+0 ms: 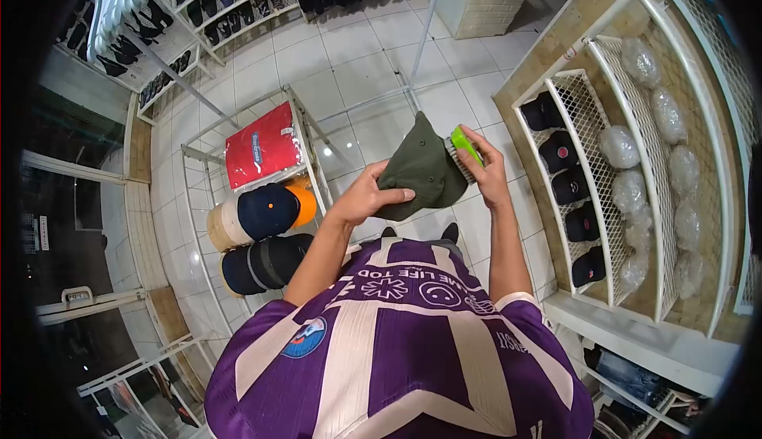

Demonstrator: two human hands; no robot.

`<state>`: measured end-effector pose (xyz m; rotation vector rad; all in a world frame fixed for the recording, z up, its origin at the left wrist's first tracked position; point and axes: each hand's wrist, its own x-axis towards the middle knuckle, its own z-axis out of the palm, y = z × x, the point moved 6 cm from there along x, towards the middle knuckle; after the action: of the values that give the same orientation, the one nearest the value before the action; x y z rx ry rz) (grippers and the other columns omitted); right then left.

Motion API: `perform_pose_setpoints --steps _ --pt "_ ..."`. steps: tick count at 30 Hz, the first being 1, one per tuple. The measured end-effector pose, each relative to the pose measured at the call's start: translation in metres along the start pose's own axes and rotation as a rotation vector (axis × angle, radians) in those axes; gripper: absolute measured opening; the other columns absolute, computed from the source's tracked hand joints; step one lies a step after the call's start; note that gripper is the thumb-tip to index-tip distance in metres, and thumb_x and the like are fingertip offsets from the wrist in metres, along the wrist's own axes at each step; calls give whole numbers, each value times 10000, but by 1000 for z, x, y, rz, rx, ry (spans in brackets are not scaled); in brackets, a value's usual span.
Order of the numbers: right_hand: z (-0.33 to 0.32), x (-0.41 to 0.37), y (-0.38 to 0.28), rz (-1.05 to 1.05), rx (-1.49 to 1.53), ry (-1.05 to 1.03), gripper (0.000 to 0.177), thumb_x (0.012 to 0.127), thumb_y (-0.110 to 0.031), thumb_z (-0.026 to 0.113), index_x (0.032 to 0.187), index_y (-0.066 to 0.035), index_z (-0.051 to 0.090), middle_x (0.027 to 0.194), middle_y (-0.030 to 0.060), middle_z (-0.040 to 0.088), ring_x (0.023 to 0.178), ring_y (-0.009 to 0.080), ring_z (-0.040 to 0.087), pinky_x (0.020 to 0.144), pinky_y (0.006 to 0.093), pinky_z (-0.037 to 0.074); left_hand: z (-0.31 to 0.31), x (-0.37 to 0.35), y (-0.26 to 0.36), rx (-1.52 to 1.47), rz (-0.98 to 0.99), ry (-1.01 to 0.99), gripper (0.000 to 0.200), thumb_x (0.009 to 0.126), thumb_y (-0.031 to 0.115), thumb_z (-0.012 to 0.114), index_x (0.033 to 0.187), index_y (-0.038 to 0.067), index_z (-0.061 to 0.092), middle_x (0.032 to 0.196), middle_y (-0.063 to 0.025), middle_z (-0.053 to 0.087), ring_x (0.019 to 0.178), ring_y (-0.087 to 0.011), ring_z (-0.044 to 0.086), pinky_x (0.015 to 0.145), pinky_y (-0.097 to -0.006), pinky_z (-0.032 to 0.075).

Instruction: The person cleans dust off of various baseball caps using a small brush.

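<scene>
A dark olive-green cap (425,171) is held up in front of my chest. My left hand (371,194) grips its left edge, the thumb lying on the fabric and the other fingers hidden behind or inside it. In my right hand (486,167) is a brush (467,147) with a bright green back and pale bristles. Those bristles face the cap and appear to touch its right side. My fingers are closed around the green back of the brush.
At left, a white wire rack (298,121) carries a red packaged garment (263,147) and stacked caps (270,209). White mesh shelves (583,94) on the right hold black caps (559,152) and plastic-wrapped bundles (619,147). White hangers (119,10) hang at upper left.
</scene>
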<state>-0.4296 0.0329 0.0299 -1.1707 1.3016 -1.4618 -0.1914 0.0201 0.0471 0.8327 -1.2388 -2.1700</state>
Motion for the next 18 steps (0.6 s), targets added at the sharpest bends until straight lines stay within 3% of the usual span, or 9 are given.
perform_pose_setpoints --steps 2,5,7,9,10,11,13,14,18 --pt "-2 -1 17 235 140 -175 502 930 -123 749 1391 0 594 1256 102 668 1158 156 606 1021 297 461 -2 3 1 -39 -26 -17 487 822 12 774 1286 -12 628 1144 -58 716 1040 -135 658 966 -303 503" --pt "3 -7 13 155 130 -108 524 917 -111 761 1402 -9 590 1248 104 670 1148 151 607 996 291 473 -7 7 0 -40 62 -40 515 819 26 779 1305 -12 611 1146 -63 713 1044 -143 661 975 -303 493" --pt "6 -8 1 100 56 -60 548 893 -130 790 1397 -24 603 1190 91 676 1080 149 622 945 293 491 -15 2 10 22 69 90 533 824 33 774 1324 -12 594 1157 -65 708 1043 -143 657 989 -309 481" --pt "7 -11 -25 -92 -264 -20 544 869 -153 817 1371 -48 635 1110 77 665 1000 145 623 894 290 501 -13 6 18 67 81 84 536 845 87 789 1331 -10 587 1158 -64 705 1023 -141 659 961 -306 496" --pt "12 -14 -36 -62 -300 -14 582 810 -217 860 1338 -66 667 1038 90 640 978 194 628 927 353 490 -12 7 17 117 24 149 524 853 125 799 1317 -10 596 1146 -60 706 1010 -139 659 943 -302 505" --pt "17 -15 -40 -63 -299 -15 582 810 -217 860 1338 -66 667 1038 90 640 978 194 628 927 353 490 -14 8 16 169 -29 215 516 862 164 810 1303 -10 605 1135 -57 707 998 -137 660 925 -299 514" --pt "31 -19 -67 -388 -877 122 637 755 -276 884 1325 -76 680 1002 106 633 987 268 620 970 425 452 -9 11 14 207 -1 175 457 878 204 813 1252 4 641 1094 -48 712 973 -133 663 888 -283 525" --pt "36 -22 -74 -399 -936 202 673 716 -323 892 1312 -84 689 991 125 630 1022 326 602 996 474 415 -3 12 13 172 -4 148 412 882 189 806 1223 12 657 1068 -42 714 951 -127 663 871 -281 528" --pt "75 -27 -87 -444 -538 -25 622 761 -290 862 1314 -67 684 981 131 629 1003 304 599 901 427 455 4 20 -1 182 89 41 311 900 157 781 1160 20 680 996 -21 718 873 -107 661 804 -278 542"
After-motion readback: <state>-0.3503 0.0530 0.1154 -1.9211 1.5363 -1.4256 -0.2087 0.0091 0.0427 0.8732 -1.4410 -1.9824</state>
